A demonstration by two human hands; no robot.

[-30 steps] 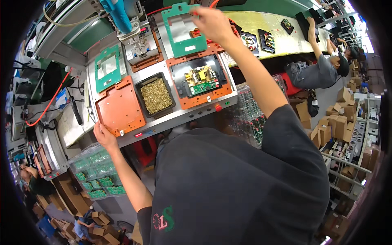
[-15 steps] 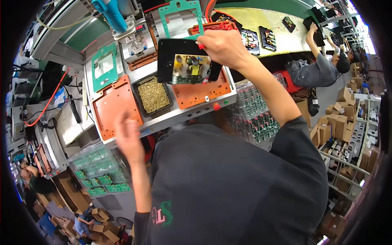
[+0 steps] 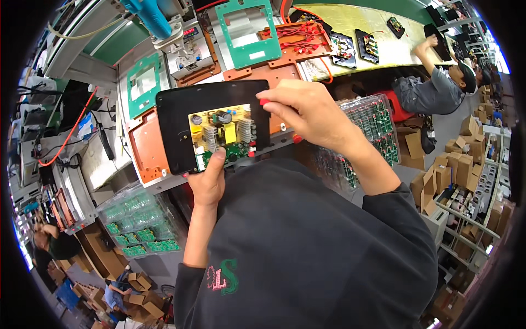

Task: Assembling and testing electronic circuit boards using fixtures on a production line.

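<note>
My left hand (image 3: 207, 185) grips the near edge of a black plastic panel (image 3: 176, 112), its thumb up against the board and its other fingers hidden underneath. A circuit board (image 3: 216, 137) with capacitors, grey heat sinks and a yellow transformer sits on the panel, which is tilted toward me above the bench fixtures. At the panel's right edge my right hand (image 3: 320, 118) is closed, with a small red connector (image 3: 264, 102) pinched between thumb and fingertips. Whether any wire runs from this connector is too small to tell.
Behind the panel stand orange fixture plates (image 3: 148, 145), green frames (image 3: 222, 27) and a blue powered driver (image 3: 149, 19). Red wire leads (image 3: 307, 41) lie in an orange tray. Stacked clear trays (image 3: 139, 219) hold green boards. A co-worker (image 3: 433, 88) sits at the right-hand bench.
The panel with its board has come left and nearer, now covering the bin of brass-coloured screws. My left hand, empty before, has taken its near edge; my right hand now pinches the red connector.
</note>
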